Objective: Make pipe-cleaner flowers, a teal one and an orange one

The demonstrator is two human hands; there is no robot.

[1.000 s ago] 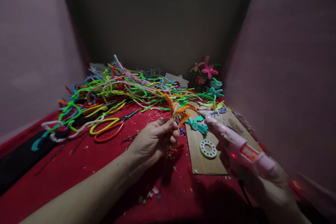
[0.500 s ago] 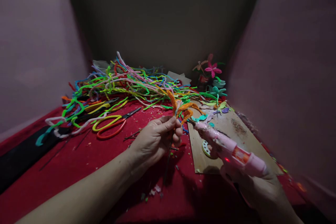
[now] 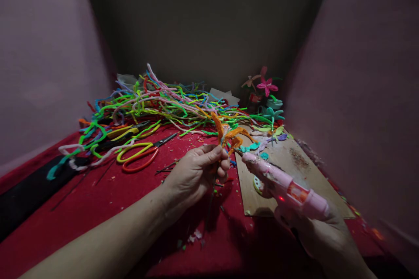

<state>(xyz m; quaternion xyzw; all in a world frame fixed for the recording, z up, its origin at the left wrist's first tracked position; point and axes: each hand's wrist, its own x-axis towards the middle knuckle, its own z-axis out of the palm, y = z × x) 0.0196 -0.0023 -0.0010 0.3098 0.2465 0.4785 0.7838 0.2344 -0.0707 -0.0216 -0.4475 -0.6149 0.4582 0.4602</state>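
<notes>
My left hand (image 3: 196, 173) is closed in a pinch around the stem of an orange pipe-cleaner flower (image 3: 229, 133), held upright above the red cloth (image 3: 98, 209). A thin dark stem hangs below the fingers. My right hand (image 3: 319, 237) grips a pink glue gun (image 3: 284, 182), whose nozzle touches the base of the orange petals. A small red light glows on the gun's body. The gun hovers over a wooden board (image 3: 294, 170).
A big tangle of coloured pipe cleaners (image 3: 157, 104) lies at the back. Yellow-and-red scissors (image 3: 140, 154) rest left of my hand. Finished pink and teal flowers (image 3: 266, 96) stand at the back right. A white ring (image 3: 257, 183) lies on the board. Pink walls close both sides.
My right hand has brought the glue gun leftward until its nozzle meets the orange flower. My left hand has stayed nearly still with the flower.
</notes>
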